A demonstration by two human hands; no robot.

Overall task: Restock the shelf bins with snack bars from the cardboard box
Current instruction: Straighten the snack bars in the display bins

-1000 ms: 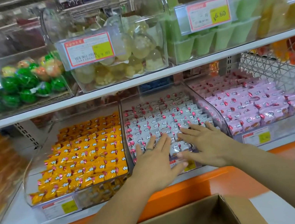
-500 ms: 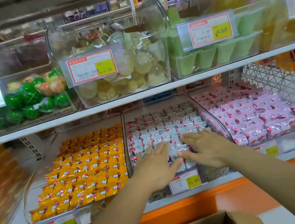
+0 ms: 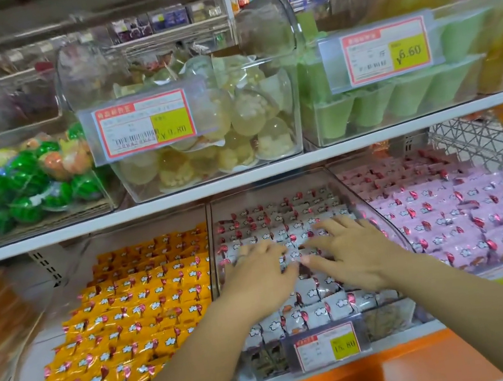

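The shelf (image 3: pixel 367 134) ran above my hands, and the middle bin (image 3: pixel 270 193) sat right under them, with orange bars (image 3: pixel 150 307) binned left of my left hand (image 3: pixel 257 275) and pink bars (image 3: pixel 447 217) right of my right hand (image 3: pixel 354 256). White bars (image 3: pixel 310 310) filled the middle bin beneath and around both hands. My hands lay flat on those bars side by side, fingers straight and spread, gripping nothing, thumbs close together, with a price tag (image 3: pixel 327 345) on the bin front below my wrists.
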